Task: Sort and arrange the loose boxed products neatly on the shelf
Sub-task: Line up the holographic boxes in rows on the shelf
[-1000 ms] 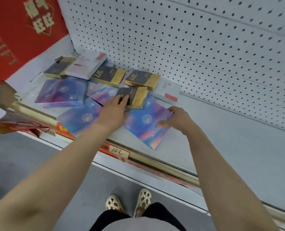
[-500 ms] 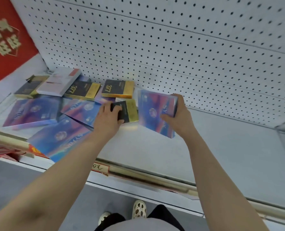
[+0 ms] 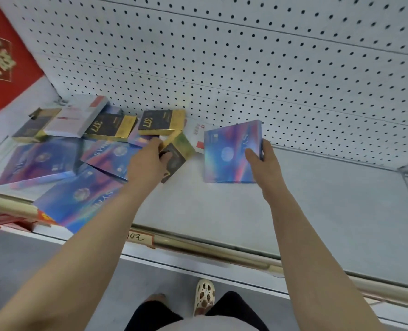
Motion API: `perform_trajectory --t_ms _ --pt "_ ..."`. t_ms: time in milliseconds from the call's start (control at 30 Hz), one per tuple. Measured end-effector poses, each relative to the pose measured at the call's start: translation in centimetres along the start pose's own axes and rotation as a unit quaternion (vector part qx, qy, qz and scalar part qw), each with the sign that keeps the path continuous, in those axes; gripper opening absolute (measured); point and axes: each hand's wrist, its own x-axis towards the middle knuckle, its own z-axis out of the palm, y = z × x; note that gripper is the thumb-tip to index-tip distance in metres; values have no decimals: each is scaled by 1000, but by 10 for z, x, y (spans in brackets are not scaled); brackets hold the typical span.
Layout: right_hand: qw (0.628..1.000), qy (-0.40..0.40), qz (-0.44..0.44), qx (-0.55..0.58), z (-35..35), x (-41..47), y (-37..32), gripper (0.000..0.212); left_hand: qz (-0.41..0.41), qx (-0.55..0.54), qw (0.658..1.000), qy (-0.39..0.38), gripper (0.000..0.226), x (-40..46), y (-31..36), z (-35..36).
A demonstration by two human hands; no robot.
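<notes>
Shelf (image 3: 317, 199): hands grip boxes (two).

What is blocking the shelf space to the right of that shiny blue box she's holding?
Nothing visible. The right hand grips the holographic blue box, and the grey shelf to its right lies bare up to the pegboard.

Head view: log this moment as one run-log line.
left hand grips black-and-gold box | right hand holds holographic blue box, tilted, on shelf | other boxes loose at left
</notes>
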Motion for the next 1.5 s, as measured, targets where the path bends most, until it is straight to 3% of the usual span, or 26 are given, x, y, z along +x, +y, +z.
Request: perform_trajectory --t_ms 100,267,400,467,600,733,867,933,1000,1133,1367,1500 --pt "999 -20 41 1 -5 -13 -2 30 -59 -181 982 -20 27 -14 1 -1" --pt "991 -36 86 98 -14 -54 -3 69 -96 -403 905 -95 18 -37 3 -2" --pt "974 127 76 173 -18 -99 5 45 -108 -476 856 -171 7 -52 4 -5" --pt "959 219 59 168 -24 -122 15 33 -97 -486 843 -208 7 -62 7 -5" --pt "921 362 45 134 -42 -185 36 31 -57 -495 819 -285 18 -92 26 -3" --pt "865 470 44 166 -63 -243 58 15 -17 -480 807 -343 17 -128 48 2" --pt "822 540 54 173 -91 -291 94 17 27 -442 804 -397 17 -167 83 21" --pt "802 564 62 185 -109 -311 113 28 46 -426 801 -418 18 -190 106 33" --pt "786 582 73 194 -136 -329 132 25 69 -404 801 -435 22 -217 138 45" --pt "774 595 79 200 -195 -353 161 10 109 -383 800 -449 23 -265 201 70" --pt "766 615 89 168 -340 -400 226 13 123 -388 770 -492 11 -369 336 131" --pt "753 632 102 152 -416 -418 260 13 140 -381 765 -500 22 -415 403 165"
